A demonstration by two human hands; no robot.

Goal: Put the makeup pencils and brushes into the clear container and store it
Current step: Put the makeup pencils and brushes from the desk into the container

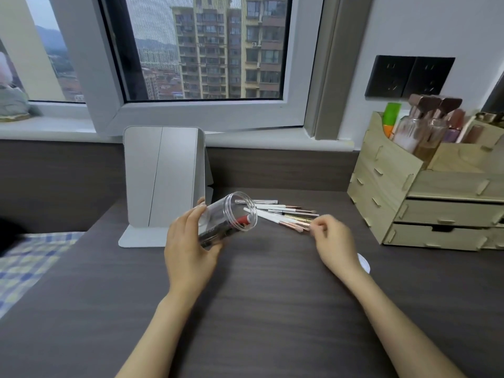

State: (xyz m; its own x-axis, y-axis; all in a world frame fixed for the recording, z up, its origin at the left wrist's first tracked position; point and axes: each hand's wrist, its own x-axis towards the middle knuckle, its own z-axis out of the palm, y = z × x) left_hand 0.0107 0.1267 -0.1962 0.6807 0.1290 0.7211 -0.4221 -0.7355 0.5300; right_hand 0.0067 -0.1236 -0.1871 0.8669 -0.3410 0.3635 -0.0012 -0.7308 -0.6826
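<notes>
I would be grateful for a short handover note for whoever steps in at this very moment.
Left hand: holds the clear container tilted, mouth toward the brushes.
Right hand: fingertips at the near ends of the brushes; whether it grips one cannot be told.
Done: a few pencils, one with a red part, are in the container.
Left: the brushes lying on the desk go in; then store the container. A white disc, perhaps the lid, lies by the right wrist. The wooden organiser stands at the right.

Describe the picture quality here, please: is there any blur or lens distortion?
Head view: wide-angle bending curves the window frame; the right hand is slightly motion-blurred over the brushes; soft daylight, no harsh glare on the clear container.
</notes>
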